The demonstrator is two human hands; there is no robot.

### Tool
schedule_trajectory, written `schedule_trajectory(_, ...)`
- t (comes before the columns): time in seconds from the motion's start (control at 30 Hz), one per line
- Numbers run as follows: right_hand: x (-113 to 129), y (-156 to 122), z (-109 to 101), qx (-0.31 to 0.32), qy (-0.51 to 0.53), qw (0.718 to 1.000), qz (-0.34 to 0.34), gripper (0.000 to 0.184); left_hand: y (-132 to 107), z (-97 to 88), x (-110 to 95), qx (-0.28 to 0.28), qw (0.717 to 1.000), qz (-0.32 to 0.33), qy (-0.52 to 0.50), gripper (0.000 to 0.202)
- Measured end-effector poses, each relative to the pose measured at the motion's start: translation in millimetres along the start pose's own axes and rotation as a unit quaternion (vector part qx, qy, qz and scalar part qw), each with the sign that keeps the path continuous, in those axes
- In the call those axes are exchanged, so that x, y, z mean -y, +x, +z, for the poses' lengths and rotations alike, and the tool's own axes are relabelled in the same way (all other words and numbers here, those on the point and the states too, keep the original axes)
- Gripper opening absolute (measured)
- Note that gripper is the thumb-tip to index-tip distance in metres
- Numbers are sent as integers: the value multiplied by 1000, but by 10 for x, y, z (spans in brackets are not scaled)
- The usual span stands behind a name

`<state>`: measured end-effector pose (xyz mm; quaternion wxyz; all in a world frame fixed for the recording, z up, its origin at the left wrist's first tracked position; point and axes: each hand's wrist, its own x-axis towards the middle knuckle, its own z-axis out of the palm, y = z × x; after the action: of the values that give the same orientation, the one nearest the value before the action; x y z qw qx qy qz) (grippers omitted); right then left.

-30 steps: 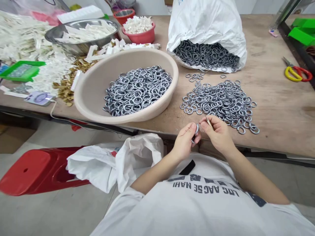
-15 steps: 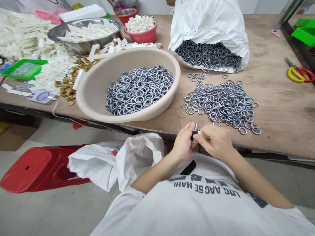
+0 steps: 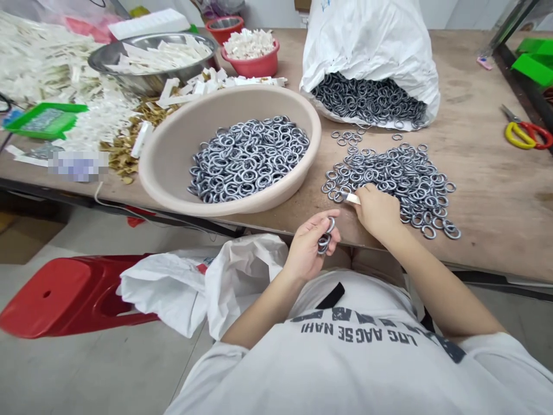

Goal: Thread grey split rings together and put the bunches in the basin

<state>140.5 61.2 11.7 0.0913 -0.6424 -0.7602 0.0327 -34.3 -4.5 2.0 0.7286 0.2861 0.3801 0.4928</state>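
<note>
The fingers of the left hand (image 3: 307, 249) curl shut around a few metal rings (image 3: 324, 243), just off the near edge of the table (image 3: 496, 196). The fingers of the right hand (image 3: 378, 212) pinch a small white piece (image 3: 352, 199), and that hand rests on the edge of a big ring pile (image 3: 393, 187) on the table. To the left sits a tan tub (image 3: 166, 173) full of rings. At the top, a white sack (image 3: 367, 40) spills more rings.

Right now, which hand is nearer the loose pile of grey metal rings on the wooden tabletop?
Right. The right hand rests at the edge of the loose grey metal ring pile; the left hand is raised apart from it.
</note>
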Motion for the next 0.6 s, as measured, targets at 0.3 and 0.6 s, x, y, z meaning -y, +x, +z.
schedule_trajectory(0.3, 239, -686, 38, -50, 549, 834, 15, 25, 84, 242, 180, -15, 999, 28, -14, 38)
schedule_trajectory(0.6, 182, -647, 33, -25, 619, 785, 15, 29, 35, 213, 184, 3, 998, 28, 58, 48)
